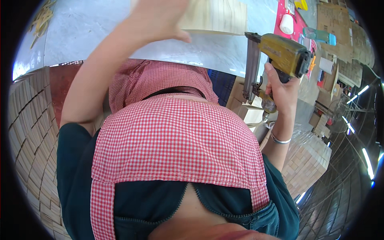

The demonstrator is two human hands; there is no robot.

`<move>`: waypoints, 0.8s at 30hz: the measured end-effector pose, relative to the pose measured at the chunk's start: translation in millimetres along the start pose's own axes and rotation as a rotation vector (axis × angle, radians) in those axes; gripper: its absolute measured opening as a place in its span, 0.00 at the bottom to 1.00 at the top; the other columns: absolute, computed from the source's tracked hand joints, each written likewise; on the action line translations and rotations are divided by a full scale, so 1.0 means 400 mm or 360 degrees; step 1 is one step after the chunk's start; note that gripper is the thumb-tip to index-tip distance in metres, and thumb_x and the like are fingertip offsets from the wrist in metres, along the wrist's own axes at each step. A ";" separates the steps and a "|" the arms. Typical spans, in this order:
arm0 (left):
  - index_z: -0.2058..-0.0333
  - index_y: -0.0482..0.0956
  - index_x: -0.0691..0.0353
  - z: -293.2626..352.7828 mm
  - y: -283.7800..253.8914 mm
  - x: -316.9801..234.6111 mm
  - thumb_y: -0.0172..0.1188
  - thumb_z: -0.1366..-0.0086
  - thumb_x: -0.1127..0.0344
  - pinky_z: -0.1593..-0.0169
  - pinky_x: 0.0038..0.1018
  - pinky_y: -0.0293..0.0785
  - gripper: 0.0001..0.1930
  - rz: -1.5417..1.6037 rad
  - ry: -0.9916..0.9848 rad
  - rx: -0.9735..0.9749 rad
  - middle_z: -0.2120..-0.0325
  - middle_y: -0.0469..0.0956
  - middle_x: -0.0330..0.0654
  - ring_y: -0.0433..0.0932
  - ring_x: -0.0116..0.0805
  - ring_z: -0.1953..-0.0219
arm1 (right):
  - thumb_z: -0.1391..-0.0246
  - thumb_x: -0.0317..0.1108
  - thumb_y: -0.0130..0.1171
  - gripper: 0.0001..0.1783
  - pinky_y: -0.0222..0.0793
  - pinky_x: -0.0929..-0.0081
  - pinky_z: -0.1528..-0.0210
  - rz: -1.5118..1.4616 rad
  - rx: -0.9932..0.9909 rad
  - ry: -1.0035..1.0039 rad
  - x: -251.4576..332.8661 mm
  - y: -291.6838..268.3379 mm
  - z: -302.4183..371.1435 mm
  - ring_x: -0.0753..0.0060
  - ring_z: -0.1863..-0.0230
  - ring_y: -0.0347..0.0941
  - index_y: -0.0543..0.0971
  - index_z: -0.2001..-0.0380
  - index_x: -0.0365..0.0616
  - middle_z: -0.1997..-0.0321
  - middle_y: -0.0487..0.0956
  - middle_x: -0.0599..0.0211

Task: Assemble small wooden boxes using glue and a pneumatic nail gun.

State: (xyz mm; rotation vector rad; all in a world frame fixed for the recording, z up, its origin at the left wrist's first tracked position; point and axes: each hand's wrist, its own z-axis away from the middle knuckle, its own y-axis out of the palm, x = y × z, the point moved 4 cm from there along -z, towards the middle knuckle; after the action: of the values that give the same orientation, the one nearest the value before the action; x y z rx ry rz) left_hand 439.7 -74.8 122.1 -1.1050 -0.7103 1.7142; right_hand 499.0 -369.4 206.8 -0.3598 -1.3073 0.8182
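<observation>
A yellow and black pneumatic nail gun [282, 54] is in my right hand [282, 86], raised at the right beside the table's near edge. My right fingers wrap its handle, and its long grey magazine [251, 68] points toward me. The hose fitting hangs below my hand. At the top, my left hand [160, 20] reaches over the table, blurred, with its thumb stretched out. The upper edge of the view cuts off its other fingers. Close beside it lies a pale wooden board [218, 18]; I cannot tell whether the hand touches it.
The grey-white table [88, 32] spans the front, with wood strips [40, 20] at far left. A white bottle [286, 24] stands on a red surface at right. Stacked wooden blocks [30, 132] rise at my left, with a wrapped stack [308, 160] at my right.
</observation>
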 end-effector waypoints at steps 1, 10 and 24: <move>0.38 0.64 0.77 0.021 0.018 0.047 0.74 0.54 0.38 0.33 0.43 0.62 0.56 0.0031 -0.0069 0.0072 0.40 0.68 0.62 0.67 0.57 0.36 | 0.44 0.33 0.71 0.12 0.58 0.84 0.87 -0.0001 0.0009 0.0008 -0.004 0.000 0.006 0.84 0.89 0.63 0.81 0.67 0.36 0.82 0.75 0.72; 0.44 0.70 0.73 0.009 0.043 -0.007 0.70 0.52 0.46 0.42 0.38 0.66 0.43 0.0208 -0.0076 -0.0213 0.54 0.75 0.53 0.74 0.48 0.51 | 0.45 0.32 0.72 0.12 0.57 0.84 0.86 0.0059 0.0157 0.0030 0.037 0.040 0.019 0.83 0.88 0.63 0.81 0.65 0.35 0.81 0.75 0.73; 0.45 0.72 0.74 0.012 0.024 -0.030 0.68 0.52 0.48 0.45 0.38 0.66 0.41 0.0076 -0.0051 -0.0380 0.55 0.75 0.51 0.75 0.46 0.52 | 0.43 0.37 0.72 0.14 0.58 0.85 0.86 0.0123 0.0210 -0.0014 0.048 0.072 0.014 0.83 0.89 0.63 0.81 0.67 0.35 0.86 0.73 0.73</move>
State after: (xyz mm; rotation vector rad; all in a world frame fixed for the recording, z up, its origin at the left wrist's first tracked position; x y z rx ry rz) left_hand 433.2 -89.5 120.6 -1.2685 -0.9336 1.7225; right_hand 485.1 -337.7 202.8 -0.3033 -1.2468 0.9668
